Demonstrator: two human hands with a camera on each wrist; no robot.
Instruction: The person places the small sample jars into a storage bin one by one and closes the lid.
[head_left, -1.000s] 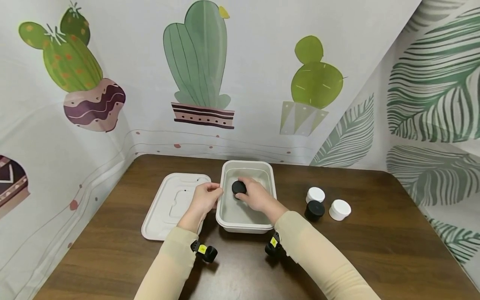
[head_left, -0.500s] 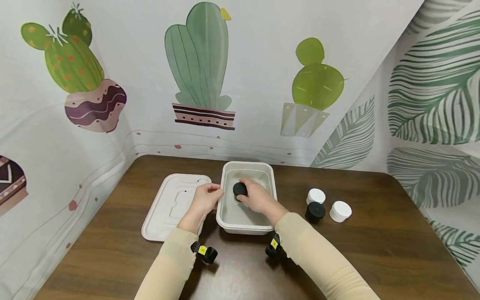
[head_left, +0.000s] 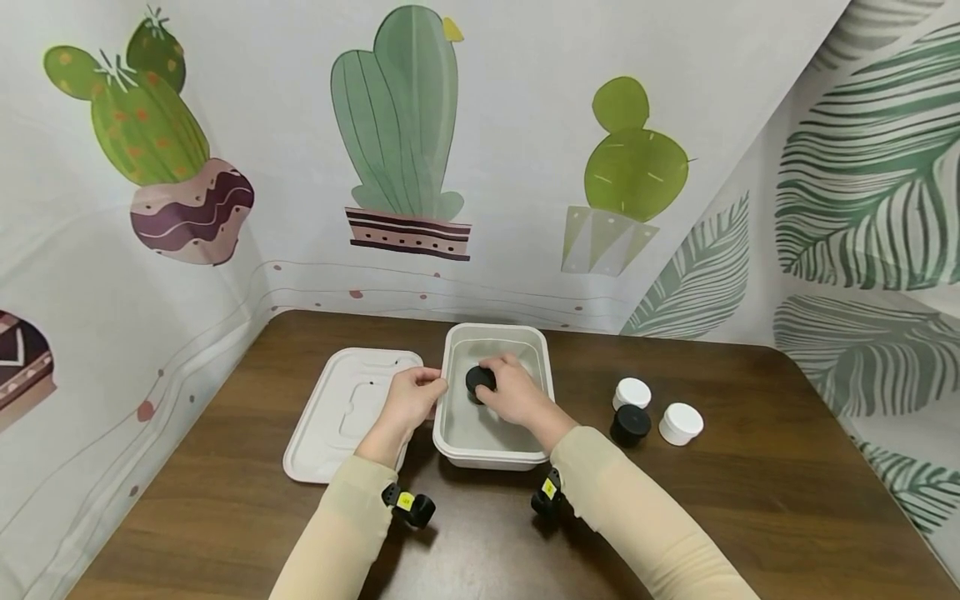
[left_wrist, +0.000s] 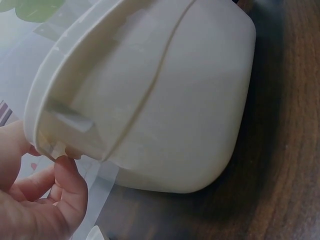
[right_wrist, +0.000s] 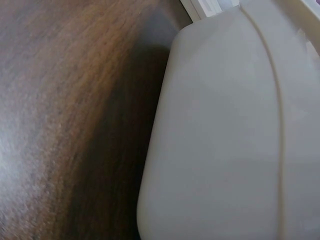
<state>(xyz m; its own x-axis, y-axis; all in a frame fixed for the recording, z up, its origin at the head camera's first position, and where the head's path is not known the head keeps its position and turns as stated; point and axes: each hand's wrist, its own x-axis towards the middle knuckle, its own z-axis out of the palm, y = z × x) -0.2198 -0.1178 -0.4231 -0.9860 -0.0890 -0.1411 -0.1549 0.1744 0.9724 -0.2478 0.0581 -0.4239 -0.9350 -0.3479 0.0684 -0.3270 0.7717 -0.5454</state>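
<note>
A pale rectangular plastic box (head_left: 491, 442) stands at the middle of the table, its top uncovered. My left hand (head_left: 408, 400) pinches the box's left rim between thumb and fingers; the left wrist view shows the fingertips (left_wrist: 70, 175) tucked under that rim. Inside the box, my right hand (head_left: 517, 390) grips a small round black-lidded jar (head_left: 480, 379) between thumb and fingers, low in the box. From the right wrist camera only the box's outer wall (right_wrist: 215, 140) shows, and the right hand is out of that view.
The flat white lid (head_left: 352, 417) lies left of the box, partly under the left arm. On the right stand a white jar (head_left: 632, 392), a second white jar (head_left: 681, 422) and a black jar (head_left: 630, 423) close together. A patterned cloth hangs behind the table.
The right hand and the black-lidded jar have shifted very slightly inside the box. The left hand keeps its place on the rim.
</note>
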